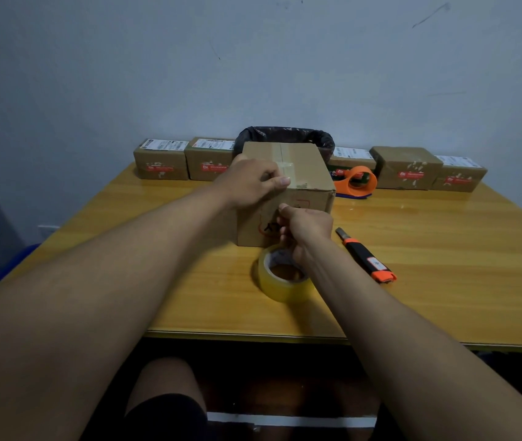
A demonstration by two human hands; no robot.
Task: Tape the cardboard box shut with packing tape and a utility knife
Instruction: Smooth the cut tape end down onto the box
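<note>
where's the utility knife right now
The black and orange utility knife lies on the yellow wooden table, right of the clear tape roll and the right hand.

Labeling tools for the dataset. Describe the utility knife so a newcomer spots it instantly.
On the yellow wooden table, look right of the person's right hand and the clear tape roll. The utility knife lies flat there: a slim black bar with orange ends, unlike the round orange tape dispenser farther back.

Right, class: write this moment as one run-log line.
stage: taping box | left hand: pressing tape on cardboard box top edge | right hand: at box front, above tape roll | utility knife: unused on table
</note>
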